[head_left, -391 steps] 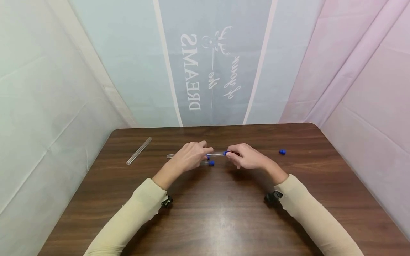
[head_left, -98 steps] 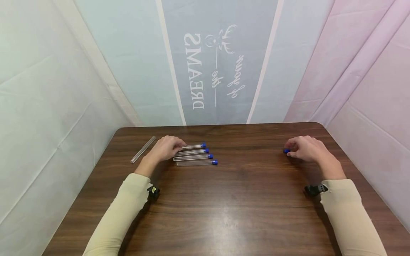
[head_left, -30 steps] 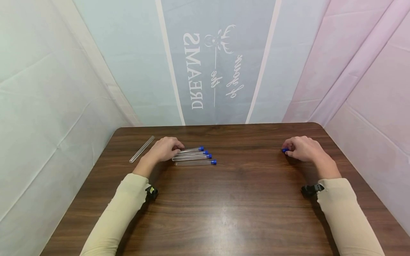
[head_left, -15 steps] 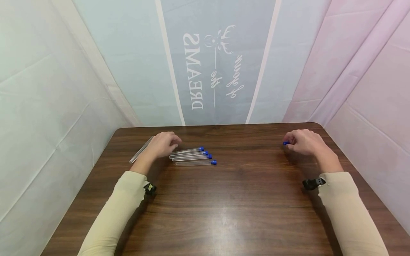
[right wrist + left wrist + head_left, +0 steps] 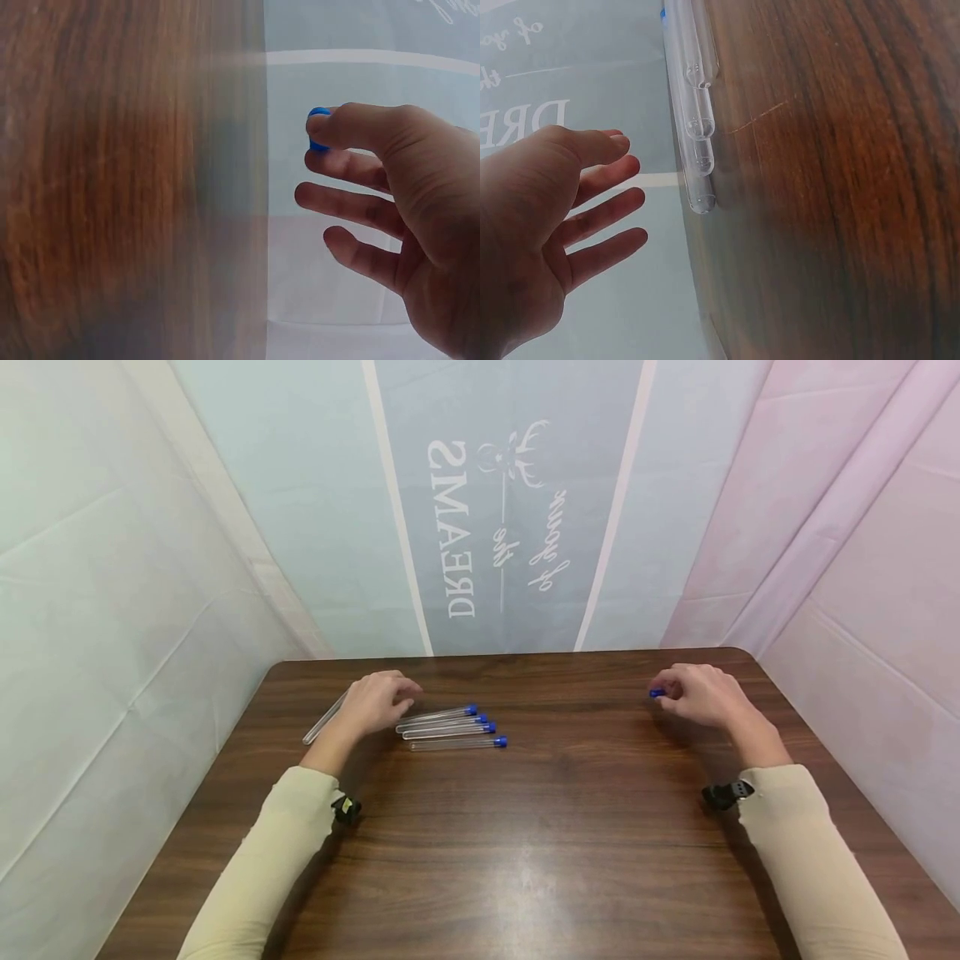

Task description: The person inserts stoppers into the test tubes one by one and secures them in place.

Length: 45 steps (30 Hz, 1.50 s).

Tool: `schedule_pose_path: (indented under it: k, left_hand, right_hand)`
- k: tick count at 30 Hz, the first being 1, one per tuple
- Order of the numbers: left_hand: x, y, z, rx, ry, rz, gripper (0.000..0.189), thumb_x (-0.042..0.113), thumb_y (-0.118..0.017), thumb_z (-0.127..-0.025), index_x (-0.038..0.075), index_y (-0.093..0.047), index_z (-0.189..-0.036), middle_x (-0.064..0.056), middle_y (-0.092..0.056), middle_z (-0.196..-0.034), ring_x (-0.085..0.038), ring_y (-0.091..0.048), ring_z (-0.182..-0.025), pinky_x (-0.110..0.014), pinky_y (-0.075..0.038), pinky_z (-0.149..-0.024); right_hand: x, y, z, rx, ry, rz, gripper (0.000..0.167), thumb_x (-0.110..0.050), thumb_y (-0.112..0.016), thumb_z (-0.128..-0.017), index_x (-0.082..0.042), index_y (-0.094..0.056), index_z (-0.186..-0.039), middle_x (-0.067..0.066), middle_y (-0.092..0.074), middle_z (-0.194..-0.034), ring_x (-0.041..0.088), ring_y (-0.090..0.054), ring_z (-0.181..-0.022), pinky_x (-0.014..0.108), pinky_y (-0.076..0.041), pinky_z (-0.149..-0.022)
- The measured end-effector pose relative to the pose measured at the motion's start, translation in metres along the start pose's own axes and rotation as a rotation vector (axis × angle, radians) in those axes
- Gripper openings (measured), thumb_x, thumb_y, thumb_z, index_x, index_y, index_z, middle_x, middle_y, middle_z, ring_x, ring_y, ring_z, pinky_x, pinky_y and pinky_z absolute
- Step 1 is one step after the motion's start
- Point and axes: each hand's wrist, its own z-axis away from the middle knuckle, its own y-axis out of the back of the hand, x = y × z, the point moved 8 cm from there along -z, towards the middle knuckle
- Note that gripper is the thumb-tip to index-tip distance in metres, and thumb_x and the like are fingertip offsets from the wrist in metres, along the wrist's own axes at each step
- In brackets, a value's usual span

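Between thumb and index finger my right hand (image 5: 699, 695) pinches a blue cap (image 5: 319, 129), lifted off the table at the right. My left hand (image 5: 375, 703) hovers with relaxed fingers and holds nothing, as the left wrist view also shows. Just right of it lie several clear test tubes (image 5: 442, 732) with blue caps, fanned close together, their rounded ends toward the left hand. An uncapped clear test tube (image 5: 321, 725) lies at the far left, its upper part hidden behind the left hand and wrist.
The brown wooden table (image 5: 525, 827) has a far edge near both hands. A printed cloth backdrop (image 5: 495, 527) rises behind it, and pale cloth walls (image 5: 112, 610) stand at the sides. Black wrist cameras (image 5: 347, 810) sit under both sleeves.
Earlier, both hands worked on a capped tube at the centre. The left hand has since released the fanned tubes and drawn left; the right has picked the blue cap up off the table.
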Motion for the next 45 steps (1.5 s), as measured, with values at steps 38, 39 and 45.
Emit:
schedule_pose_path:
  k: [38, 39, 45]
  left_hand:
    - [-0.05, 0.027, 0.039, 0.063, 0.112, -0.025, 0.032, 0.016, -0.078, -0.104, 0.012, -0.08, -0.136, -0.015, -0.081, -0.127, -0.035, -0.077, -0.103, -0.056, -0.062, -0.077]
    - [-0.052, 0.027, 0.039, 0.062, 0.118, -0.022, 0.032, 0.016, -0.079, -0.104, 0.012, -0.08, -0.136, -0.015, -0.081, -0.126, -0.035, -0.077, -0.102, -0.056, -0.061, -0.076]
    - [-0.062, 0.027, 0.043, 0.056, 0.142, -0.013, 0.034, 0.018, -0.078, -0.104, 0.012, -0.079, -0.138, -0.015, -0.08, -0.123, -0.035, -0.076, -0.1, -0.055, -0.06, -0.074]
  right_hand:
    - [-0.026, 0.002, -0.006, 0.101, 0.069, -0.019, 0.02, -0.017, -0.081, -0.098, -0.015, -0.086, -0.118, 0.005, -0.076, -0.101, 0.019, -0.07, -0.085, 0.036, -0.052, -0.069]
    - [-0.026, 0.003, -0.007, 0.104, 0.072, -0.021, 0.02, -0.018, -0.081, -0.098, -0.015, -0.085, -0.118, 0.005, -0.076, -0.101, 0.019, -0.069, -0.085, 0.036, -0.051, -0.069]
    - [-0.027, 0.004, -0.007, 0.103, 0.078, -0.019, 0.021, -0.017, -0.081, -0.098, -0.014, -0.085, -0.119, 0.007, -0.076, -0.105, 0.02, -0.07, -0.086, 0.038, -0.053, -0.07]
